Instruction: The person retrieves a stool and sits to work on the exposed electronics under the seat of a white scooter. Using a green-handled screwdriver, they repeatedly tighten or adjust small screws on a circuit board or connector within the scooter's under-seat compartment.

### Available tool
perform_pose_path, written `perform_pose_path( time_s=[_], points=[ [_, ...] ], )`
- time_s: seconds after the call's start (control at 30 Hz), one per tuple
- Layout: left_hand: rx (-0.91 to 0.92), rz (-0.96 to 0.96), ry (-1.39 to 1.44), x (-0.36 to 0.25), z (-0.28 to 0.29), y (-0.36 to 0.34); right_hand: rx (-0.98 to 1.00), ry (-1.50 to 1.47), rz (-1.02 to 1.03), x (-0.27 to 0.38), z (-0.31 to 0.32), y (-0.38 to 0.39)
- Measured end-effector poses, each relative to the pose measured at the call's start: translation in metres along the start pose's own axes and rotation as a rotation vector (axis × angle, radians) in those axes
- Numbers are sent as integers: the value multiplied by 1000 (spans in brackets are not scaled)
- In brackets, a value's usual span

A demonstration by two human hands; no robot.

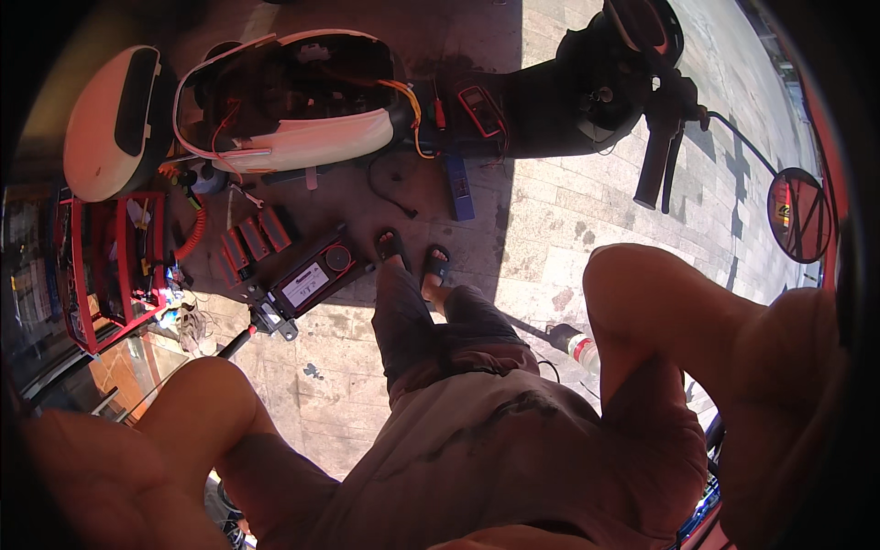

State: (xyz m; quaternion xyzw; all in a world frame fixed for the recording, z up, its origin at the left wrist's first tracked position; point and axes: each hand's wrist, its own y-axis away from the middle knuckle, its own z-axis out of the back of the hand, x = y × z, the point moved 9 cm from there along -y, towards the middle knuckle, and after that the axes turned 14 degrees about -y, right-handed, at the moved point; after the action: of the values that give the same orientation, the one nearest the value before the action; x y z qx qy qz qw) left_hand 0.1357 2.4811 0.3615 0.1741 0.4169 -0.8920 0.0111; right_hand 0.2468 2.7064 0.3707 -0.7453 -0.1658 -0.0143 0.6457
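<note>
Both my arms are bent up toward the camera. My left hand [87, 463] is at the lower left edge, fingers unclear in shadow. My right hand [797, 357] is at the right edge, fingers hidden. I cannot tell what either touches. In front of me is a scooter with an open white body [321, 142], exposed wires [412, 119], a detached white case [101, 174] at its left, and a black handlebar [655, 165]. A red-cased meter [481, 110] and a red-handled screwdriver [439, 115] lie on it. My sandalled feet [435, 261] are on the pavement.
A red tool cart [124, 234] is at left, near a coiled orange hose [192, 229]. A floor jack [302, 284], red-and-black blocks [257, 238], a blue box [456, 188] and cable [390, 197] lie below the scooter. A bottle-like object [577, 348] is at right. A round mirror [797, 215] juts out.
</note>
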Motion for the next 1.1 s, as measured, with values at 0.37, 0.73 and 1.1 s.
perform_pose_path(
  time_s=[0.37,0.73,1.1],
  points=[
    [-198,138,-299,102,52,11,2,-6,-247,-177,45,40],
    [25,134,-244,230,15,21,-60,159,-117,-243,129,27],
    [24,171,-320,261,-28,36,28,102,40,-254,137,22]
  ],
)
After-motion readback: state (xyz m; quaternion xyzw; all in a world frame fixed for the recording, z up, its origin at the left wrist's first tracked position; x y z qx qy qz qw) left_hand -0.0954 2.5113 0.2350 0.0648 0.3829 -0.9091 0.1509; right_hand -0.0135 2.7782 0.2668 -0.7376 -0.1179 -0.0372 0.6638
